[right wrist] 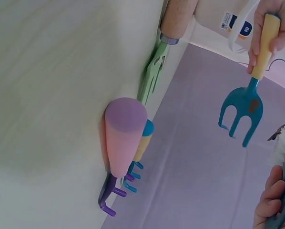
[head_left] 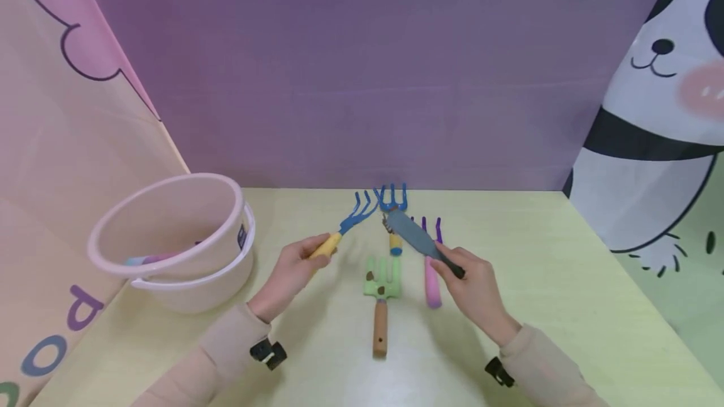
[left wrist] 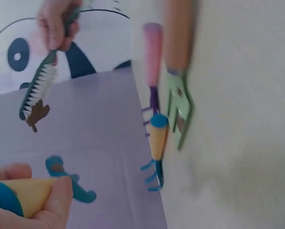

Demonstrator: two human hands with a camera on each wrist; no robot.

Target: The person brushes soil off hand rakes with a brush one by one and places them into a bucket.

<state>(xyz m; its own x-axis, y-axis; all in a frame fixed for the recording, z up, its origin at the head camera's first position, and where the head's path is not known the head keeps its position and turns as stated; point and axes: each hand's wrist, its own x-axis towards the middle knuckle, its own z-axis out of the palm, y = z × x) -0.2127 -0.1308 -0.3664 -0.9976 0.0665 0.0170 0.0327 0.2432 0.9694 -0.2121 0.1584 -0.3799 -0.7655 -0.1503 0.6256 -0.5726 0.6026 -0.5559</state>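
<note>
Blue rake (head_left: 344, 227) gripped in L hand (head_left: 292, 272), grey-green brush (head_left: 420, 237) gripped in R hand (head_left: 474, 284), green fork (head_left: 381, 311) on tbl (head_left: 571, 313)

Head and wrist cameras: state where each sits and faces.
Head: on the head, facing forward and down at the table; left hand, right hand and sleeves show.
Left wrist: on that wrist, facing the brush; both hands show.
Right wrist: on that wrist, facing the held fork; both hands show.
Both wrist views share the green fork.

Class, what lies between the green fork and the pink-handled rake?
In the head view, only bare tabletop shows between the green fork and pink-handled rake.
</note>
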